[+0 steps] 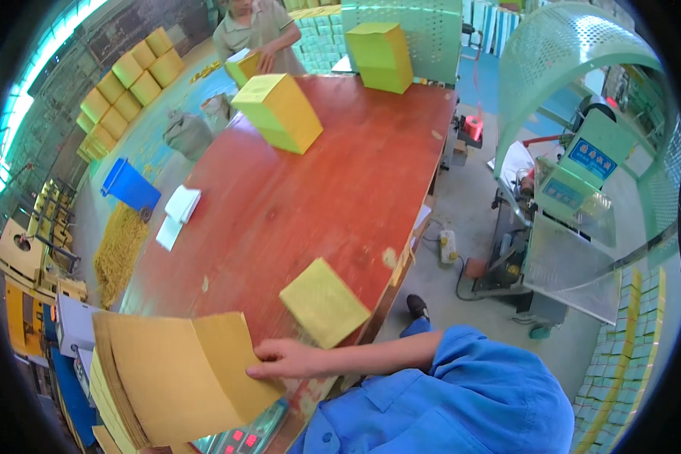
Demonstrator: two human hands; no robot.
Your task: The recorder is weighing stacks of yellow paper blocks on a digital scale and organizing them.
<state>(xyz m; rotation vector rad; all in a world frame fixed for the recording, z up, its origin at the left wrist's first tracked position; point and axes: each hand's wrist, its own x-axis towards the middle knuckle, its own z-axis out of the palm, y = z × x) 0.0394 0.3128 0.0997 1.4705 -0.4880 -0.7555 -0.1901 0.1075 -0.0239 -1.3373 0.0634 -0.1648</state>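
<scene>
My right hand [291, 359] pinches the right edge of a creased brown cardboard sheet [181, 371], thumb on top and fingers beneath. The sheet tilts over the near left corner of the table, with more brown sheets layered at its left edge. Below it, a stack of pale yellow paper [113, 401] shows at the left. A digital scale [246, 437] with a red lit display is partly hidden under the sheet. Just beyond my right forearm lies a yellow paper block [324, 301]. I cannot make out my left hand.
On the red table [280, 219] stand a tall yellow paper block [278, 113] and another [380, 57] at the far end; white papers [178, 216] lie at its left edge. A co-worker [257, 34] handles a yellow block across the table. A machine with a perforated guard [583, 45] stands right.
</scene>
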